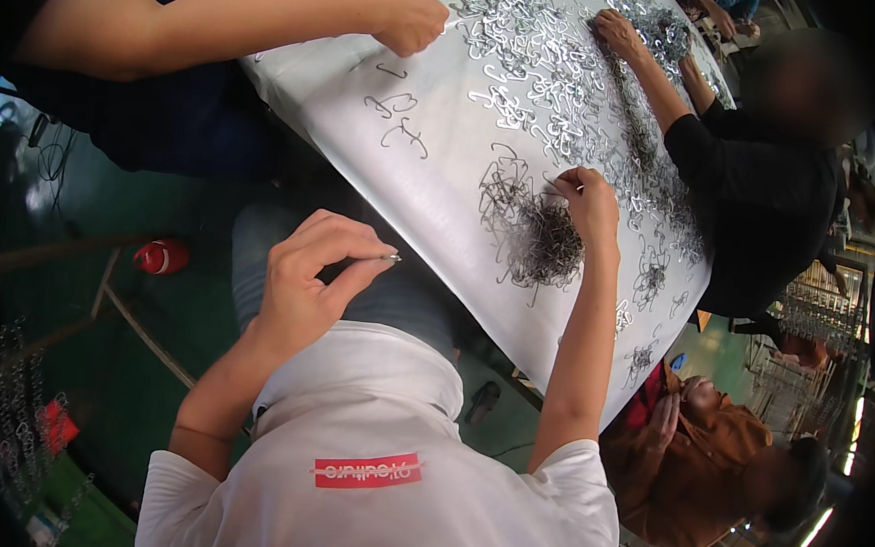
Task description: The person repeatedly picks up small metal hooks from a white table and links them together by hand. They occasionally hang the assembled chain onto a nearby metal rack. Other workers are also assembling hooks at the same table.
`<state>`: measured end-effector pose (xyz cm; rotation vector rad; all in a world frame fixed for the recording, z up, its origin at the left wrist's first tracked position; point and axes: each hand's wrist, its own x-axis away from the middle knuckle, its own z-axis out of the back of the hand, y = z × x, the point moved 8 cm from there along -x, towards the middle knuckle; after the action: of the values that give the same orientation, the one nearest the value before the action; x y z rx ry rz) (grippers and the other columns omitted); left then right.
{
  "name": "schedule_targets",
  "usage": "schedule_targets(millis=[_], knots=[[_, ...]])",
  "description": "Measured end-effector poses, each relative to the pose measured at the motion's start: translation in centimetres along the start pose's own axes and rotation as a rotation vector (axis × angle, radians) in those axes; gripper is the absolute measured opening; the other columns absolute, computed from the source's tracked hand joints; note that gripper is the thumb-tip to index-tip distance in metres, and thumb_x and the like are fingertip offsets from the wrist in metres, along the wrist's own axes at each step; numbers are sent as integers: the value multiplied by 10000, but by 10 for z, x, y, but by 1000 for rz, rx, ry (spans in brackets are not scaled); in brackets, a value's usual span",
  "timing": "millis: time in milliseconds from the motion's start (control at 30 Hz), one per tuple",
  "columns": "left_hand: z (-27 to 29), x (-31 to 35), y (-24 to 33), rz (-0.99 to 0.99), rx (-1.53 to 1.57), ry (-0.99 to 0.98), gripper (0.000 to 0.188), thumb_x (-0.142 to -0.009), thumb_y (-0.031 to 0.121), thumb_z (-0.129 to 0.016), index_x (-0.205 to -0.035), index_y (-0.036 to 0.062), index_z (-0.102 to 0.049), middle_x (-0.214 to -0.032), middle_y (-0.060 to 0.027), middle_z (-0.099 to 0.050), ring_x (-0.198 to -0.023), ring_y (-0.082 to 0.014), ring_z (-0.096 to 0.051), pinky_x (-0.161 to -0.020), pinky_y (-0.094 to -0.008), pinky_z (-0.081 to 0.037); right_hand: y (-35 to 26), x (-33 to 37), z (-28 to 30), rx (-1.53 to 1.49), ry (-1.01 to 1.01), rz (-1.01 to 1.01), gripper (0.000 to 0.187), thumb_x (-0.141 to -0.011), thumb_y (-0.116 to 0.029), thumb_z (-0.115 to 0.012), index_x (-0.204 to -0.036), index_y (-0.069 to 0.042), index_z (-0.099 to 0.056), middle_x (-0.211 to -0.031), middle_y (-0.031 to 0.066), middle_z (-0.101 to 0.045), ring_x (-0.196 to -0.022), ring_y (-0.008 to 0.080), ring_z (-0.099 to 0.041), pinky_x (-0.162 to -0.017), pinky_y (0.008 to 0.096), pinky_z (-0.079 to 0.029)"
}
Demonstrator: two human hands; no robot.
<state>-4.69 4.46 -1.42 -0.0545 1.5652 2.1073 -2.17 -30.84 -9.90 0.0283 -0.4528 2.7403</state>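
My left hand [323, 267] is raised in front of my shirt, off the table edge, with thumb and fingers pinched together. From the pinch pokes the shiny end of a metal hook [390, 258]; most of it is hidden by the fingers. Over the table, my right hand [592, 208] reaches to a tangled pile of dark wire hooks [544, 245]. Its thumb and forefinger are closed at the pile's upper edge on what looks like a thin hook [553, 183]. Several loose S-shaped hooks [404, 134] lie to the left of the pile.
A white-covered table [402, 206] carries a broad spread of shiny hooks [539, 89]. At the upper left a co-worker's hand [413, 19] rests over it. Across the table another person's hand [621, 32] touches hooks. A person in brown [696, 470] sits at right. A red object [161, 256] lies on the floor.
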Motion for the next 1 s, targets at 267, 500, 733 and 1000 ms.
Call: schedule_targets(millis=[267, 500, 733, 1000], knots=[[0, 5, -4, 14, 14, 28, 157, -707, -39, -723, -843, 32, -691, -784, -82, -664, -724, -202, -602, -636, -285, -473, -25, -2, -4, -147, 1, 149, 132, -846, -143, -635, -905, -25, -629, -861, 113, -639, -764, 256, -613, -700, 357, -478], [-1, 9, -3, -14, 20, 71, 173, -695, -44, -725, -849, 26, -688, -789, -81, -670, -723, -211, -611, -653, -294, -473, -142, 103, -5, -1434, -250, 78, 59, -889, -39, -601, -919, 9, -587, -794, 62, -617, -678, 122, -597, -608, 247, -485], [0, 14, -2, -81, -41, 135, 155, -700, 11, -722, -840, 73, -694, -777, -18, -668, -709, -184, -610, -663, -305, -421, -186, 147, -12, -1547, -290, 12, 26, -879, -23, -609, -904, -26, -602, -949, 29, -557, -809, 99, -524, -700, 227, -438], [-7, 8, -8, -79, -11, 94, 161, -714, 15, -718, -863, 72, -695, -826, -36, -669, -748, -200, -606, -684, -331, -444, -177, 145, -10, -1529, -67, 63, 73, -843, 16, -631, -903, -17, -607, -1005, 36, -479, -912, 117, -492, -783, 246, -426]])
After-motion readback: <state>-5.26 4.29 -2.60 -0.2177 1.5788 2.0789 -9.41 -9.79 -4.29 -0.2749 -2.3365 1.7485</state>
